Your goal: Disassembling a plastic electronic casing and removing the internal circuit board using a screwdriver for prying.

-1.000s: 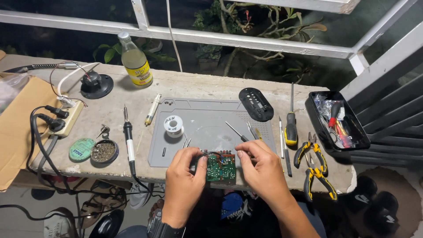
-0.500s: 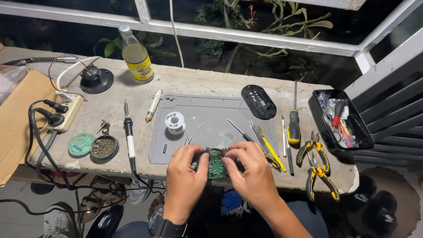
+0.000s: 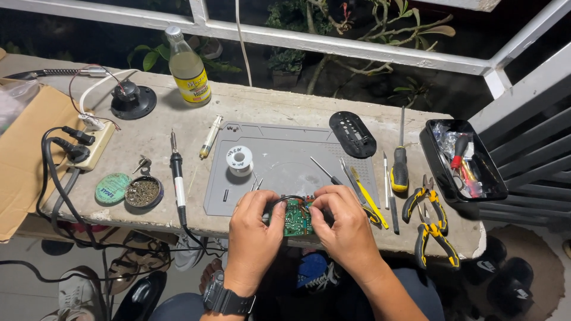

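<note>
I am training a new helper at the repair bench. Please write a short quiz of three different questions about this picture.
1. True or false: both hands hold the small green circuit board.
2. Which tool lies left of the grey rubber work mat? A) black-handled soldering iron B) yellow-handled pliers C) black plastic tray
3. Fill in: the white spool of solder wire rests on the ____.

Key
1. True: left hand and right hand grip it.
2. A, the black-handled soldering iron.
3. Mat.
</note>
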